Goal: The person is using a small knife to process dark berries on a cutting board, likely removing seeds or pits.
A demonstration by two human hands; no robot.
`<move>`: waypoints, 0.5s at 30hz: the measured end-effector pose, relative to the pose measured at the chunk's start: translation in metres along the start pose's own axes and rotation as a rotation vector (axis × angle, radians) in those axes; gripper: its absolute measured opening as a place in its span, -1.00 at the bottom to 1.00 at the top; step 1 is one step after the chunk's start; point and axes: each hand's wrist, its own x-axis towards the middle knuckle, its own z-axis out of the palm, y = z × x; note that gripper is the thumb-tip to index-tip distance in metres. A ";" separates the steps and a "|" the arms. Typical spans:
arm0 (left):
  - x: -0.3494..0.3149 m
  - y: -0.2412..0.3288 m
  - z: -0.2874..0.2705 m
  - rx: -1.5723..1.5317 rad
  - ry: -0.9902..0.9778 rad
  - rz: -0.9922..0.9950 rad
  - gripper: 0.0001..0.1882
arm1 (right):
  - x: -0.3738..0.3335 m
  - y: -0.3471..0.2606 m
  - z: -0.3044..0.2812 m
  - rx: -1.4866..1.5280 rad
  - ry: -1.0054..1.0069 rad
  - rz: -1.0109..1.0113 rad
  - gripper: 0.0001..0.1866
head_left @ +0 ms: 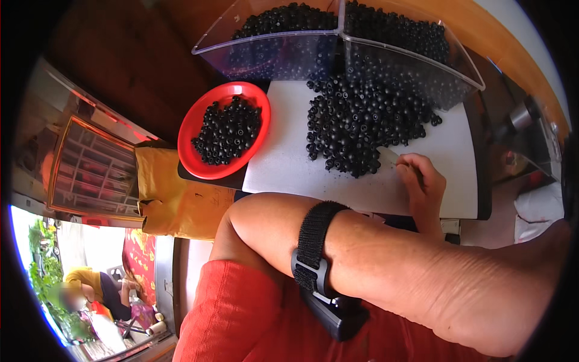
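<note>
My right hand (425, 181) pinches a small pale flat piece (389, 155) between thumb and fingers. Its tip meets the near right edge of a heap of black beads (362, 117), many with visible holes. The heap lies on a white board (277, 151). A bent left arm (386, 259) crosses in front of me toward the right, hiding my right forearm; the left hand lies beyond the picture. Around that arm runs a black strap (316, 241) with a dark device. More black beads (229, 130) fill part of a red plate (188, 142) left of the heap.
Behind the heap stand two clear plastic bins (277, 45) holding many black beads. Brown paper or card (175, 205) lies left of the board. White bags (538, 208) are at the far right. At the lower left, a person in a yellow top (90, 279) sits beyond an opening.
</note>
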 end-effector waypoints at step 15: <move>0.031 -0.059 0.011 -0.281 -0.104 -0.034 -0.51 | 0.003 0.006 0.005 0.011 0.038 -0.077 -0.83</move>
